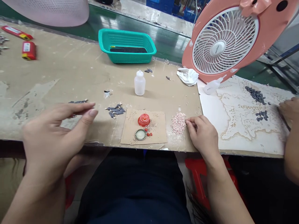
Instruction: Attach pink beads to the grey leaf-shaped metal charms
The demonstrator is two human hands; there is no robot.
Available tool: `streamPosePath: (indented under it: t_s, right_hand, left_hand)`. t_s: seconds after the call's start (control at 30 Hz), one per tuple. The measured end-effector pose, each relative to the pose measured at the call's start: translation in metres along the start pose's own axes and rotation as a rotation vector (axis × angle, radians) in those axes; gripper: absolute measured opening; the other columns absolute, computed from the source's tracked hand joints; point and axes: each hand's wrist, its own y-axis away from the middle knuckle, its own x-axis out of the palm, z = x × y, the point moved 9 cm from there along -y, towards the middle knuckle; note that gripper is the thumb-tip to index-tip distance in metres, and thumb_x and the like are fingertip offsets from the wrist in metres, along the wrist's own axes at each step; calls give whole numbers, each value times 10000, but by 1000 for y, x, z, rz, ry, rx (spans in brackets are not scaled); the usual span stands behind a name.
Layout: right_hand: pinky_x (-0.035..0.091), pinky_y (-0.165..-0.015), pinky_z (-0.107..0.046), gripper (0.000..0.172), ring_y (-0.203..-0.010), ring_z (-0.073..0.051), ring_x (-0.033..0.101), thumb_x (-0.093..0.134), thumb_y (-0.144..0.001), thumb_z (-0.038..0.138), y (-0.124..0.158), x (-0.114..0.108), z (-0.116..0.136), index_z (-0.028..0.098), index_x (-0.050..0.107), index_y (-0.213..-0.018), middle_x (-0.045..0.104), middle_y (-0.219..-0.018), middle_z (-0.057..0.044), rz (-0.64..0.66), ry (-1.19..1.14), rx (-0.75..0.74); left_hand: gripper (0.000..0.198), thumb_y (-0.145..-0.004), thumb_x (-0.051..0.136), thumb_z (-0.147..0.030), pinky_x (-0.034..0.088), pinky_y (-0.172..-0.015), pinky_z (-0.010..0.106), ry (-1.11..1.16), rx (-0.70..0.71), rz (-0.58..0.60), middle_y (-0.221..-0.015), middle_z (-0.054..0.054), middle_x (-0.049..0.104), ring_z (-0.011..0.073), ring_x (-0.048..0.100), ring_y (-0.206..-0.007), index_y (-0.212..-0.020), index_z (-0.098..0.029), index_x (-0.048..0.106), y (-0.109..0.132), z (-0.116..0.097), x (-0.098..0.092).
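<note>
My left hand [58, 130] is raised over the left part of the table, thumb and index finger pinched together; anything between them is too small to make out. My right hand [203, 133] rests at the right edge of a pile of tiny pinkish-white pieces [178, 123], its fingertips pinched against the pile. Between the hands lies a cardboard square [129, 132]. On it sit a red dome-shaped cap [144, 119], an upturned bottle cap [140, 134] and several small red bits [149, 134]. Left of the cardboard are dark flat pieces with pale tips [116, 109].
A white squeeze bottle [139, 83] stands behind the cardboard. Further back are a green basket [130, 57] and a pink fan [224, 40]. Another bottle [212, 86] lies near white cloth [187, 76]. Another person's hand [289, 109] is at right, near dark pieces [255, 95].
</note>
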Motion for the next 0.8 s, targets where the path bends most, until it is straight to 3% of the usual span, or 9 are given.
streamPosePath:
  t_s: [0.1,0.17,0.27,0.33,0.4,0.47,0.57,0.67,0.8]
  right_hand:
    - [435,-720,-348,202,-797,-199,574,577,-917,359,7,-10,-2,195,687,-874,640,-875,-61,-61,-54,32]
    - [456,-698,-330,210,-758,-177,571,551,-944,368,17,-17,4,191,657,-907,628,-853,-47,-95,-123,53]
    - [448,-590,-268,195,-647,-131,544,477,-1000,362,38,-22,28,215,602,-970,586,-758,12,-90,-301,87]
    - [441,-592,-248,117,-656,-116,530,533,-980,310,53,-21,49,230,606,-934,555,-745,31,-79,-545,129]
    - [429,-594,-238,62,-672,-102,516,586,-946,241,64,-22,80,232,620,-894,540,-770,34,-55,-648,38]
    - [431,-593,-235,72,-677,-95,516,606,-917,168,71,-22,106,234,634,-913,539,-783,35,-41,-684,-82]
    - [460,-607,-238,170,-698,-97,547,623,-879,84,77,-21,125,223,647,-973,586,-808,26,-69,-651,-221]
    - [480,-591,-238,277,-695,-97,563,634,-848,21,79,-21,130,210,664,-1048,630,-849,9,-106,-624,-313]
    - [479,-581,-240,351,-688,-97,558,647,-843,23,76,-18,127,248,690,-1109,622,-846,13,-42,-676,-303]
  left_hand:
    - [212,-836,762,-219,457,-1001,288,-157,147,-12,-1038,-80,752,192,658,-997,-1035,-289,784,13,-36,12]
    - [211,-832,754,-173,479,-952,273,-91,225,47,-1004,-65,758,171,663,-937,-1010,-284,778,24,-57,25]
    - [207,-835,738,-138,514,-839,239,101,219,262,-951,-50,759,144,673,-858,-973,-290,769,43,-78,55]
    - [149,-858,721,-166,527,-762,222,259,92,479,-910,-33,763,141,686,-825,-937,-280,776,57,-83,82]
    - [95,-883,696,-220,527,-688,226,410,-105,676,-852,1,764,155,690,-779,-890,-244,787,72,-82,106]
    - [131,-888,684,-260,514,-644,236,560,-302,788,-792,31,752,166,673,-731,-833,-204,789,85,-78,121]
    - [116,-856,720,-248,497,-645,219,778,-533,811,-709,18,712,127,610,-656,-781,-183,780,96,-68,127]
    - [80,-818,770,-236,459,-611,172,893,-679,788,-669,-15,672,72,527,-594,-758,-184,768,102,-56,126]
    - [175,-844,751,-266,433,-595,151,834,-640,794,-639,-33,603,59,488,-596,-709,-162,710,99,-51,119]
